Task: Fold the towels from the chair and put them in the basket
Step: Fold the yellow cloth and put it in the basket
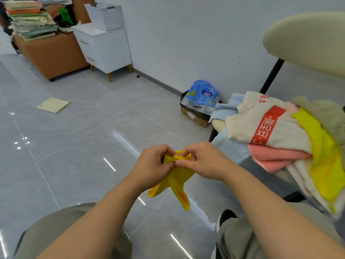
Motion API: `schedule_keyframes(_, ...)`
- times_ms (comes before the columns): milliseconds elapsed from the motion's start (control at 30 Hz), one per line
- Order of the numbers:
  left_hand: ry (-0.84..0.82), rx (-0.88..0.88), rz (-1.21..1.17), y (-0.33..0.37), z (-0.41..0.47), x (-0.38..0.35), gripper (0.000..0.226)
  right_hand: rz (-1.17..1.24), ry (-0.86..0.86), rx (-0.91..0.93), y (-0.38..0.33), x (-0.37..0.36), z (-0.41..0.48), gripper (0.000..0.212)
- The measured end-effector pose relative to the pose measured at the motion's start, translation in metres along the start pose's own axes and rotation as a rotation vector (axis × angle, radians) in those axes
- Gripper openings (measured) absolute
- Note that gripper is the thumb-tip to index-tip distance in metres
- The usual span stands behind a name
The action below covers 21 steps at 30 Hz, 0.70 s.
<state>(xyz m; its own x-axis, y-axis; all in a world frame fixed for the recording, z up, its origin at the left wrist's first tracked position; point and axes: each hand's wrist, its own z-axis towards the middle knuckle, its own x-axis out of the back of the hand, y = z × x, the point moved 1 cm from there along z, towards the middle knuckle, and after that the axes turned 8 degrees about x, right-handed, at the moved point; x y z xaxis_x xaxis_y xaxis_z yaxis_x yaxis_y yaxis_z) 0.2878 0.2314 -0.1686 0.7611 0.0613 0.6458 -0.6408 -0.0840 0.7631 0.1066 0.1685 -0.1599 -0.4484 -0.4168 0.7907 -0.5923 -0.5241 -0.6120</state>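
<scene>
Glossy grey floor tiles (78,139) mirror the lights. The yellow cloth (176,181) looks smooth and thin; the towels (276,135) are fluffy terry. The white basket (106,16) is matt perforated plastic.

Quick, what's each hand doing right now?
Left hand: closed, pinching the yellow towel.
Right hand: closed, pinching the same towel.

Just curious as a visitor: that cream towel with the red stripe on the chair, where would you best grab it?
Probably at the near left corner of the cream towel with the red stripe, coming from above and the left. It lies on top of the pile, and that edge overhangs the pink towel, so fingers could pinch it without dragging the others.
</scene>
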Motion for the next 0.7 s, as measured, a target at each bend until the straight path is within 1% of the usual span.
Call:
schedule_keyframes(100, 0.023, 0.003, -0.002, -0.004, 0.002, 0.004, 0.017, -0.169, -0.185, -0.041, 0.011, -0.001, -0.002, 0.032)
schedule_keyframes(167, 0.028, 0.013, -0.02, -0.005, 0.002, 0.008, 0.018, -0.258, -0.268, -0.065, 0.018, -0.003, -0.005, 0.029)
schedule_keyframes(267, 0.064, 0.041, -0.039, -0.009, 0.005, 0.015, 0.016, -0.307, -0.309, -0.101, 0.024, -0.002, -0.009, 0.02)
schedule_keyframes(300, 0.081, 0.05, -0.023, -0.011, 0.006, 0.018, 0.016, -0.299, -0.312, -0.118, 0.025, -0.001, -0.009, 0.021)
schedule_keyframes(333, 0.093, 0.056, 0.001, -0.013, 0.007, 0.021, 0.017, -0.28, -0.315, -0.139, 0.024, 0.002, -0.009, 0.027)
schedule_keyframes(433, 0.097, 0.058, 0.098, -0.016, 0.009, 0.027, 0.017, -0.187, -0.273, -0.21, 0.02, 0.009, -0.009, 0.059)
schedule_keyframes(467, 0.095, 0.057, 0.126, -0.016, 0.009, 0.027, 0.017, -0.156, -0.248, -0.238, 0.017, 0.011, -0.009, 0.067)
schedule_keyframes(533, 0.093, 0.055, 0.164, -0.017, 0.01, 0.028, 0.017, -0.108, -0.184, -0.271, 0.013, 0.014, -0.009, 0.068)
schedule_keyframes(633, 0.092, 0.069, 0.179, -0.018, 0.01, 0.026, 0.016, -0.077, -0.104, -0.269, 0.008, 0.015, -0.009, 0.06)
schedule_keyframes(700, 0.087, 0.09, 0.159, -0.018, 0.01, 0.024, 0.017, -0.067, -0.053, -0.301, 0.009, 0.014, -0.007, 0.053)
